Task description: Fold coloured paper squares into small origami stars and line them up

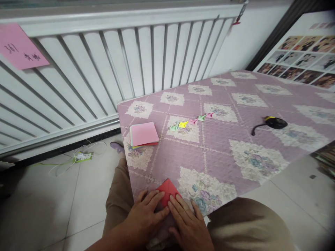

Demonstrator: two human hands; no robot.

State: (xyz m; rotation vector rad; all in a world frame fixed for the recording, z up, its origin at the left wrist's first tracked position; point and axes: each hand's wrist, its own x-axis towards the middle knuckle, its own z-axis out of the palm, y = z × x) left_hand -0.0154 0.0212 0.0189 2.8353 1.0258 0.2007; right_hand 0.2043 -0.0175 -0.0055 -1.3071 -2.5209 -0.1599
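Observation:
A red folded sheet of paper (167, 191) lies on the table near its front corner, one point facing away from me. My left hand (147, 213) rests on its left side, fingers stretched and thumb reaching towards the lower part. From the right, my right hand (187, 217) lies flat over the paper's right edge, its fingertips touching the surface. Both hands are open, pressing the paper; they hide its lower portion. Further left on the table is a stack of coloured paper sheets (144, 134), pink on top. Several small folded paper pieces (193, 121), green, yellow and pink, form a row.
The table (178, 155) has a purple floral cloth. On its right side lies a black object with a short tail and yellow part (275, 122). A white radiator (110, 66) stands behind. A power strip (83, 156) with cables is on the floor, left. A photo board (300, 28) leans at back right.

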